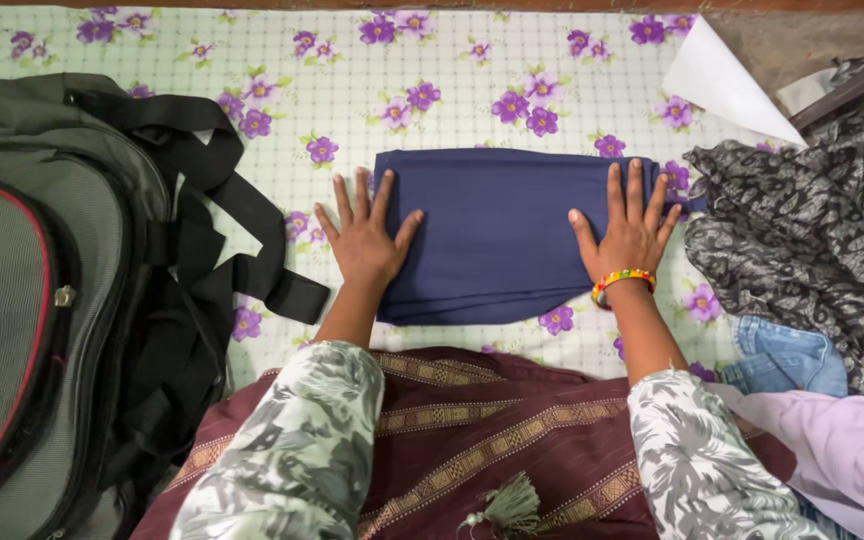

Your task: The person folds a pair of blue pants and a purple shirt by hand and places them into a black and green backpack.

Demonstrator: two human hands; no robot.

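Both hands lie flat, fingers spread, gripping nothing. The left hand (364, 240) and right hand (630, 232) press the ends of the folded navy cloth (497, 235) on the floral bedsheet (452, 90), beside the backpack (47, 300).

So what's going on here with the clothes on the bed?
A person is pressing both palms flat on a folded navy blue garment lying on a floral bedsheet. The left hand rests on its left edge, and the right hand, with a beaded bracelet at the wrist, rests on its right side. A grey backpack lies to the left. A patterned grey cloth, some denim and a lilac garment sit to the right.
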